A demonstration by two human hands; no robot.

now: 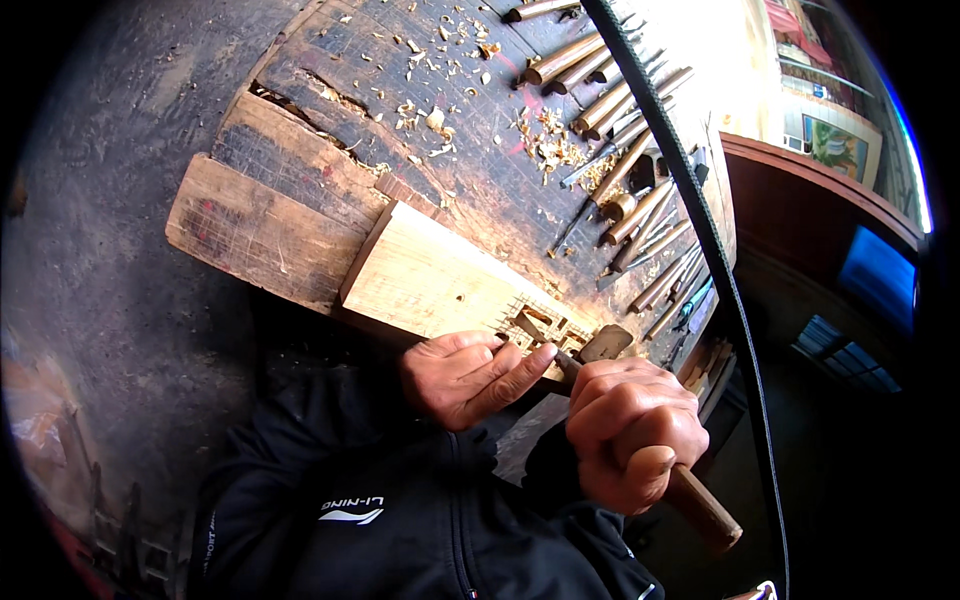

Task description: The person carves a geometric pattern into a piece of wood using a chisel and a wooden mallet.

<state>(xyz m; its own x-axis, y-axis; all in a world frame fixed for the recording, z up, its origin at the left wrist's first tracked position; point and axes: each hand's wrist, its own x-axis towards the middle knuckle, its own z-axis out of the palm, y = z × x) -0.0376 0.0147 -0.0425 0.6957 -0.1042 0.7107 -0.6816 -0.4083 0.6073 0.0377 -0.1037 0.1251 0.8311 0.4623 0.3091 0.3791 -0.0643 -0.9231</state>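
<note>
A pale wooden block [430, 275], its right end carved with a grid-like openwork pattern, lies slanted at the bench's near edge. My right hand [635, 430] is wrapped in a fist round a chisel [705, 510], whose wooden handle sticks out below. Its blade reaches up-left into the carved openings. Against the block's near edge rests my left hand [470, 375], one finger stretched out to touch the chisel by the blade and the others lying on the wood. Just beyond the chisel is a rounded brown wooden piece [605, 343].
Several wooden-handled carving tools [630, 190] lie in a row at the bench's far right. Curled shavings [435, 120] litter the scarred workbench [240, 215]. A dark strap [690, 170] crosses the view on the right.
</note>
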